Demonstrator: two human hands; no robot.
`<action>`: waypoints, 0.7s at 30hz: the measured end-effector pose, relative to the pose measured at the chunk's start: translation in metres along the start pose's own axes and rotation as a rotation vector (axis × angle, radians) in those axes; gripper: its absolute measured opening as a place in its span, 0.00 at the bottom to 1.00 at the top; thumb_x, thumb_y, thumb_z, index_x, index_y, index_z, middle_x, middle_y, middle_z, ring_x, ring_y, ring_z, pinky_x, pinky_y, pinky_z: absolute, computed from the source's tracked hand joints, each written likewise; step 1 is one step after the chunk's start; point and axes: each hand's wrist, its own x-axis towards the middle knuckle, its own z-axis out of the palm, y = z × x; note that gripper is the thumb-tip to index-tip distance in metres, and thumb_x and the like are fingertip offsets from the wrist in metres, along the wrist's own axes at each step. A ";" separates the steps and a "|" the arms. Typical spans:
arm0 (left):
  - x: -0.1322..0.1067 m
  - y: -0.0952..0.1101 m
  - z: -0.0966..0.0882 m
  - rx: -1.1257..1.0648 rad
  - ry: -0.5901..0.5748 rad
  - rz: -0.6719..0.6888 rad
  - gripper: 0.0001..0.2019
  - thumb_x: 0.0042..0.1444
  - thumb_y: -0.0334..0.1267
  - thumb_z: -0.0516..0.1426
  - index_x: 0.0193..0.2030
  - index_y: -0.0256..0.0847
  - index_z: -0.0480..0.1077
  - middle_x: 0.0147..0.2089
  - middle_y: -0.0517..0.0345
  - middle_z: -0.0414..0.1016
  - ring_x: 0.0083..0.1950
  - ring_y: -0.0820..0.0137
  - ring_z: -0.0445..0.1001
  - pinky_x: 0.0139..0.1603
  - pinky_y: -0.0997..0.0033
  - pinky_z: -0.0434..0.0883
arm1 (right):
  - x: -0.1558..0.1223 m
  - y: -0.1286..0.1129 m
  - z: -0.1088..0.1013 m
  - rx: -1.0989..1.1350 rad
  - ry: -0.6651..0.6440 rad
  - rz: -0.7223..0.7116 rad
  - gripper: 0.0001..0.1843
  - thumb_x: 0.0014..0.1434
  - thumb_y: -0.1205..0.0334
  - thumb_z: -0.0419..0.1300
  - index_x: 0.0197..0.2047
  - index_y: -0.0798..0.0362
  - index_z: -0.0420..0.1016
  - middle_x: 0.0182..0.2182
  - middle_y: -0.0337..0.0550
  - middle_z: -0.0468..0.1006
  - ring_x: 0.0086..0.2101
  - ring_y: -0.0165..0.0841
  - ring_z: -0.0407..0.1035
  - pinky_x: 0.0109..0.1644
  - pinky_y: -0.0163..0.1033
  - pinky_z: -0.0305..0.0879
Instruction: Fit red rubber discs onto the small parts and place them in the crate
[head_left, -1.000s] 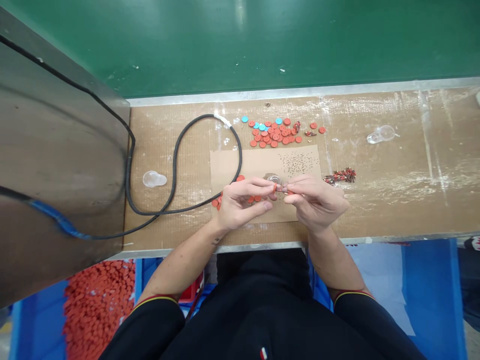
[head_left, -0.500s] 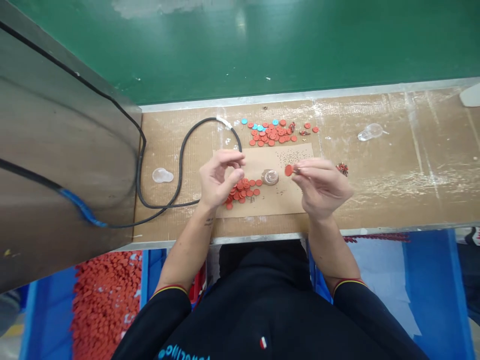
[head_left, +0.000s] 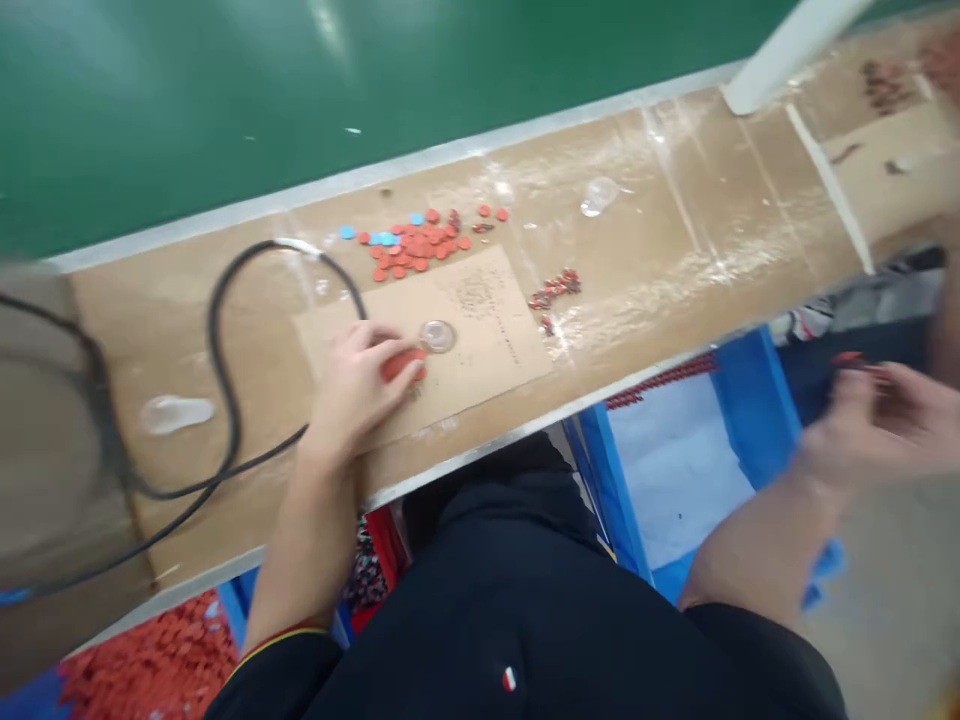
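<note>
My left hand (head_left: 366,378) rests on the cardboard sheet (head_left: 480,370) with fingers curled over the small pile of red discs; a red disc (head_left: 405,362) shows between thumb and forefinger. Just right of those fingers sits a small round clear dish (head_left: 437,336). Far to the right, beyond the table's front edge, my right hand (head_left: 862,430) is closed, smeared by motion. A red disc (head_left: 849,359) with something dark at it sticks up from its fingertips. Tiny dark bits (head_left: 480,300) are scattered on the sheet.
Behind the sheet lie red discs (head_left: 420,245) with a few blue ones (head_left: 386,239). Red-and-dark pieces (head_left: 556,288) lie to its right. A black cable (head_left: 217,350) loops at left. Blue bins (head_left: 772,400) stand below the table. Another person's arm (head_left: 946,310) shows at the right edge.
The view has turned to the right. My right hand has swung from above the sheet out past the table edge, carrying the red disc. My left hand has come down onto the red discs.
</note>
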 end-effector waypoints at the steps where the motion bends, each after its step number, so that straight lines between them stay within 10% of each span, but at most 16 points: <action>1: 0.000 -0.002 0.001 -0.008 0.022 0.003 0.10 0.63 0.48 0.63 0.43 0.48 0.84 0.47 0.48 0.81 0.51 0.52 0.76 0.60 0.45 0.68 | -0.011 0.017 -0.013 -0.142 0.106 -0.007 0.07 0.58 0.59 0.75 0.41 0.40 0.86 0.37 0.30 0.85 0.37 0.35 0.83 0.41 0.35 0.81; 10: 0.009 0.006 -0.006 0.066 0.064 -0.016 0.18 0.58 0.55 0.62 0.41 0.43 0.84 0.43 0.49 0.83 0.43 0.58 0.78 0.49 0.56 0.70 | -0.138 0.134 -0.038 -0.635 -0.079 0.555 0.19 0.55 0.44 0.68 0.34 0.54 0.80 0.29 0.51 0.85 0.31 0.44 0.81 0.43 0.52 0.80; 21: 0.012 0.015 -0.004 0.091 0.092 -0.016 0.21 0.55 0.59 0.66 0.36 0.41 0.84 0.41 0.47 0.84 0.40 0.58 0.78 0.49 0.59 0.67 | -0.174 0.180 -0.009 -0.591 -0.286 0.716 0.20 0.59 0.43 0.67 0.42 0.52 0.83 0.38 0.54 0.88 0.40 0.46 0.83 0.50 0.53 0.79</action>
